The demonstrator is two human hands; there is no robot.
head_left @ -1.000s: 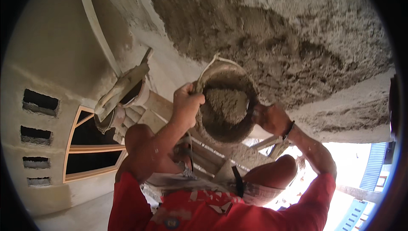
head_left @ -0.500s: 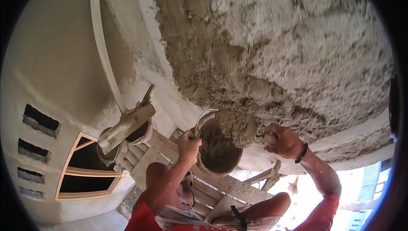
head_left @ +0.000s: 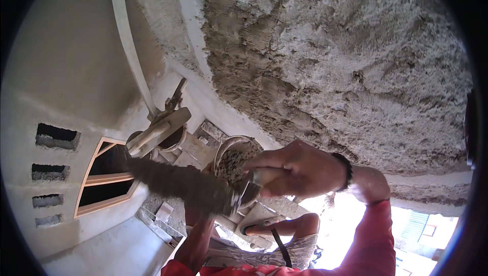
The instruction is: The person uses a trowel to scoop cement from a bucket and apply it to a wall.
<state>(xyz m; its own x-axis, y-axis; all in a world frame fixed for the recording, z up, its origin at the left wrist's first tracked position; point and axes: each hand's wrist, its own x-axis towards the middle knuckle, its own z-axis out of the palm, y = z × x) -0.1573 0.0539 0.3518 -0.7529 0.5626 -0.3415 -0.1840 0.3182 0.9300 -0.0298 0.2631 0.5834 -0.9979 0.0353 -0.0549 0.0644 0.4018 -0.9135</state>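
My right hand (head_left: pixel 297 169) is closed round the handle of a trowel (head_left: pixel 269 176), in front of the mortar bucket (head_left: pixel 236 141). A motion-blurred mass of grey mortar (head_left: pixel 180 184) stretches leftward from the trowel, across my left arm. The bucket holds lumpy mortar and sits beyond both arms. My left forearm (head_left: pixel 201 238) rises toward the bucket, with the hand mostly hidden behind the blur, so its grip cannot be made out. Above spreads a rough surface (head_left: pixel 330 73) partly coated in darker, damp mortar.
At left, a float-like wooden tool (head_left: pixel 160 131) lies across other buckets (head_left: pixel 170 143), near a long pale batten (head_left: pixel 127 47). A wooden window frame (head_left: pixel 107 179) and block openings (head_left: pixel 53 134) are in the left wall. Planks (head_left: pixel 274 205) lie around my bent legs (head_left: pixel 290 225). Bright daylight shows at lower right.
My right hand has swung up and leftward from the bucket's right side with the trowel and mortar, now blurred. My left hand, earlier on the bucket's rim, has become mostly hidden.
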